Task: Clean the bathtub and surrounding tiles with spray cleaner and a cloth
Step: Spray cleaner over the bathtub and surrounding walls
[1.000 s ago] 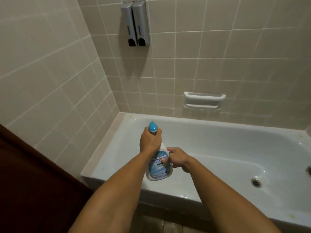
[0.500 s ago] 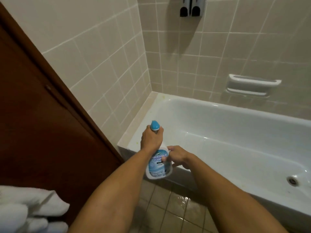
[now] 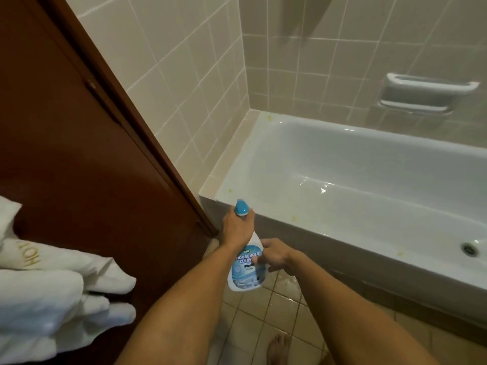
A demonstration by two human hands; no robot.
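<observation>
Left hand: the left hand [image 3: 237, 229] is wrapped round the neck of the spray bottle [image 3: 246, 268], just under its blue cap.
Right hand: the right hand [image 3: 272, 255] pinches the bottle's labelled body from the side.
Bottle: held upright over the floor tiles [image 3: 266, 309], just off the near left corner of the bathtub [image 3: 350, 233].
Left edge: a brown door [image 3: 87, 159] and folded white towels [image 3: 52, 293].
Open room: the tub basin, with its drain [image 3: 468, 248] toward the right end.
</observation>
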